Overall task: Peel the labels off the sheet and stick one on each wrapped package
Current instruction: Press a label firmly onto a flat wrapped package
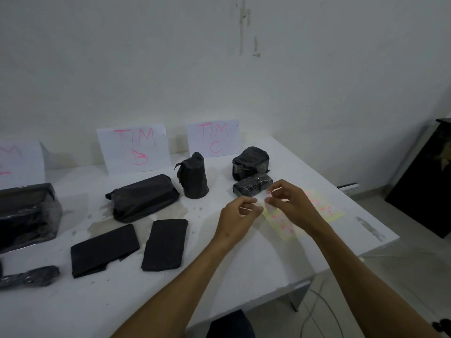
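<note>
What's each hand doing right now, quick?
Left hand: pinches one edge of a small pale label.
Right hand: pinches the same label from the other side, above the label sheet.

Not much to report on the person really. Both forearms were bare all the way down to the frame's bottom edge, no sleeves showing anywhere. The left hand (238, 212) and right hand (291, 201) had no gloves, and no rings, watch or bands could be made out on fingers or wrists. Something dark sat low between the arms, possibly clothing, too unclear to call.
</note>
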`<action>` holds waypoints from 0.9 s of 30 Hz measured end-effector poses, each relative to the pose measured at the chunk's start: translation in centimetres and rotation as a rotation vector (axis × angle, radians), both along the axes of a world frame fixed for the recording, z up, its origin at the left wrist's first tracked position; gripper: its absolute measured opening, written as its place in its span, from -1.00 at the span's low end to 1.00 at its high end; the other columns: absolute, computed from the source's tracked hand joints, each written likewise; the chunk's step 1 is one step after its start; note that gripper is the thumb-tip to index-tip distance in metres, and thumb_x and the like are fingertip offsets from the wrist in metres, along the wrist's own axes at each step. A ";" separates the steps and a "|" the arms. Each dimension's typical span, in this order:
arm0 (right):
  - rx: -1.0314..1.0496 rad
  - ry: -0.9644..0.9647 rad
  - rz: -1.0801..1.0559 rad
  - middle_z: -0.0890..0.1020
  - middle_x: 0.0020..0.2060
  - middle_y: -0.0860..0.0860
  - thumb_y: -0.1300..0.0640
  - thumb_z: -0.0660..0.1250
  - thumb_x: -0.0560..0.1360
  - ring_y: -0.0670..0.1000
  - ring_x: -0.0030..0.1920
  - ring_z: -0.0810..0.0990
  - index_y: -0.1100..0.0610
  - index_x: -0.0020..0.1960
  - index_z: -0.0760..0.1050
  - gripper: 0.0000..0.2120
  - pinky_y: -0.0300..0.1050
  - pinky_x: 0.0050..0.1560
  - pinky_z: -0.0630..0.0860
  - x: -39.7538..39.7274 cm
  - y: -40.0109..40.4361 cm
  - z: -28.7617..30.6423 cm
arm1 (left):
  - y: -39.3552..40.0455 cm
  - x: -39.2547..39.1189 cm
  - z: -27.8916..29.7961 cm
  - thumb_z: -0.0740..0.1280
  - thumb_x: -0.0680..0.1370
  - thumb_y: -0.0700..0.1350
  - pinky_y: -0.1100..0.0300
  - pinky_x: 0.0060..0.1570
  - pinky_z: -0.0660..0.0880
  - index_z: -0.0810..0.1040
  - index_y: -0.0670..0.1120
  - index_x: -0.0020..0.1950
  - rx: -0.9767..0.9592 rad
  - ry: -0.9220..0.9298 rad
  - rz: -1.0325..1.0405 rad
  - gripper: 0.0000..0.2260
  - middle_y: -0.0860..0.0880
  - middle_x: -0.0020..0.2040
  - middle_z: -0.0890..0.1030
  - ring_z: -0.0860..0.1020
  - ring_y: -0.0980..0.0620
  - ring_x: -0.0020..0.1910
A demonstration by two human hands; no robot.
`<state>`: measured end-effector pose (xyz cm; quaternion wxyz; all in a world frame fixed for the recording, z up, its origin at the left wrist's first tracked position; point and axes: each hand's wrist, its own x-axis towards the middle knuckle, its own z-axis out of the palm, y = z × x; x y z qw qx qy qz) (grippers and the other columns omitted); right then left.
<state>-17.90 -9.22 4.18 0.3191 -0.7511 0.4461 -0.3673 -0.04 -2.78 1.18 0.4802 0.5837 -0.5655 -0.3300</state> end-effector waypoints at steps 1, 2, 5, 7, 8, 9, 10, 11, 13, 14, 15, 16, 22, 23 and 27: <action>0.025 -0.010 0.029 0.69 -0.15 -0.02 0.16 0.47 0.49 -0.04 -0.13 0.67 0.06 0.02 0.57 -0.86 -0.09 -0.04 0.60 0.5 0.3 0.2 | 0.0 0.1 0.5 0.45 0.50 0.09 0.42 -0.14 0.52 0.60 0.07 0.12 0.003 0.022 0.003 -0.76 0.15 -0.05 0.66 0.62 0.23 -0.09; 0.043 -0.027 0.068 0.69 -0.14 0.01 0.18 0.46 0.49 0.01 -0.13 0.68 0.07 0.02 0.58 -0.86 -0.07 -0.05 0.62 1.0 0.6 0.5 | 0.1 0.3 0.9 0.46 0.49 0.13 0.36 -0.13 0.56 0.60 0.07 0.11 0.003 0.044 0.003 -0.75 0.12 -0.07 0.67 0.64 0.20 -0.12; 0.078 -0.077 0.160 0.69 -0.09 -0.01 0.18 0.44 0.51 0.00 -0.09 0.67 0.10 0.09 0.61 -0.84 -0.20 -0.14 0.59 2.9 1.9 1.3 | 0.6 1.2 2.2 0.45 0.50 0.12 0.21 -0.13 0.63 0.61 0.03 0.03 0.004 0.079 0.047 -0.78 0.07 -0.13 0.70 0.67 0.17 -0.22; 0.116 -0.105 0.209 0.68 -0.04 -0.01 0.13 0.43 0.53 -0.03 -0.06 0.68 0.04 0.20 0.60 -0.75 -0.19 -0.12 0.62 4.1 2.6 1.6 | 1.0 2.1 2.7 0.46 0.51 0.05 0.26 -0.20 0.61 0.63 0.00 -0.04 0.014 0.079 0.104 -0.85 0.07 -0.19 0.70 0.67 0.17 -0.28; 0.126 -0.109 0.231 0.67 -0.02 0.00 0.12 0.43 0.53 -0.03 -0.04 0.68 0.01 0.25 0.58 -0.71 -0.16 -0.10 0.64 4.7 2.8 1.7 | 1.3 2.7 2.9 0.45 0.52 0.03 0.29 -0.23 0.59 0.63 0.00 -0.07 0.027 0.083 0.130 -0.88 0.07 -0.22 0.69 0.67 0.18 -0.30; 0.129 -0.115 0.242 0.66 0.00 0.02 0.15 0.42 0.54 -0.02 -0.02 0.67 -0.01 0.29 0.56 -0.66 -0.13 -0.08 0.65 5.3 3.0 1.7 | 1.6 3.4 3.0 0.45 0.53 0.00 0.32 -0.27 0.57 0.63 -0.01 -0.08 0.046 0.095 0.151 -0.90 0.08 -0.23 0.69 0.67 0.18 -0.31; 0.130 -0.128 0.237 0.65 0.02 0.03 0.18 0.42 0.54 -0.01 0.00 0.67 -0.02 0.32 0.54 -0.63 -0.11 -0.05 0.65 6.0 3.2 1.6 | 2.0 4.1 3.2 0.44 0.54 -0.02 0.34 -0.30 0.56 0.63 -0.02 -0.07 0.066 0.119 0.168 -0.91 0.08 -0.23 0.69 0.68 0.17 -0.31; 0.141 -0.148 0.215 0.64 0.04 0.04 0.20 0.42 0.53 0.00 0.02 0.66 -0.01 0.34 0.52 -0.60 -0.11 -0.01 0.65 6.7 3.5 1.6 | 2.4 4.8 3.3 0.44 0.55 -0.03 0.35 -0.32 0.55 0.63 -0.04 -0.06 0.086 0.156 0.180 -0.91 0.07 -0.23 0.69 0.68 0.16 -0.30; 0.188 -0.192 0.176 0.63 0.07 0.03 0.19 0.46 0.50 0.00 0.04 0.65 -0.02 0.32 0.51 -0.58 -0.15 0.02 0.64 8.3 4.0 1.4 | 3.5 6.4 3.7 0.42 0.56 -0.07 0.31 -0.29 0.59 0.63 -0.07 -0.03 0.112 0.246 0.189 -0.92 0.03 -0.20 0.71 0.70 0.10 -0.27; 0.221 -0.209 0.167 0.63 0.07 0.01 0.16 0.48 0.48 -0.02 0.05 0.64 -0.03 0.29 0.52 -0.60 -0.19 0.01 0.62 9.1 4.3 1.2 | 4.1 7.3 3.9 0.41 0.57 -0.09 0.27 -0.25 0.61 0.63 -0.08 -0.01 0.115 0.282 0.191 -0.93 0.00 -0.20 0.72 0.71 0.07 -0.26; 0.256 -0.225 0.160 0.62 0.06 0.01 0.13 0.50 0.47 -0.03 0.05 0.64 -0.03 0.24 0.54 -0.63 -0.21 -0.01 0.61 10.1 4.7 1.1 | 4.8 8.2 4.0 0.40 0.58 -0.11 0.23 -0.22 0.63 0.63 -0.09 0.00 0.113 0.304 0.196 -0.93 -0.01 -0.19 0.73 0.71 0.05 -0.24; 0.284 -0.239 0.154 0.63 0.05 0.02 0.12 0.51 0.45 -0.03 0.05 0.65 -0.02 0.20 0.56 -0.66 -0.20 0.00 0.61 10.9 4.9 0.8 | 5.4 9.1 4.1 0.39 0.58 -0.12 0.19 -0.19 0.65 0.63 -0.10 0.01 0.111 0.318 0.204 -0.93 -0.01 -0.18 0.73 0.71 0.03 -0.23; 0.384 -0.254 0.231 0.73 -0.05 0.02 0.09 0.50 0.47 0.00 0.00 0.70 0.12 0.05 0.66 -0.81 -0.03 0.18 0.60 16.7 6.9 -0.1 | 9.4 15.3 3.9 0.42 0.56 -0.06 0.21 -0.22 0.64 0.66 -0.05 -0.03 0.117 0.152 0.324 -0.92 0.02 -0.16 0.70 0.69 0.10 -0.23; 0.396 -0.251 0.246 0.73 -0.07 0.03 0.09 0.49 0.48 0.01 0.00 0.70 0.13 0.02 0.67 -0.84 -0.03 0.19 0.59 17.4 7.3 -0.2 | 10.0 16.1 3.7 0.42 0.55 -0.04 0.26 -0.26 0.61 0.65 -0.03 -0.06 0.111 0.081 0.346 -0.92 0.04 -0.19 0.69 0.68 0.13 -0.25; 0.407 -0.236 0.240 0.71 -0.12 0.09 0.07 0.43 0.52 0.10 -0.02 0.68 0.16 -0.01 0.65 -0.84 0.03 0.18 0.60 19.8 8.3 -1.3 | 12.3 18.3 2.1 0.41 0.55 0.04 0.30 -0.27 0.55 0.67 0.00 -0.13 0.066 -0.143 0.366 -0.85 0.09 -0.26 0.68 0.63 0.18 -0.29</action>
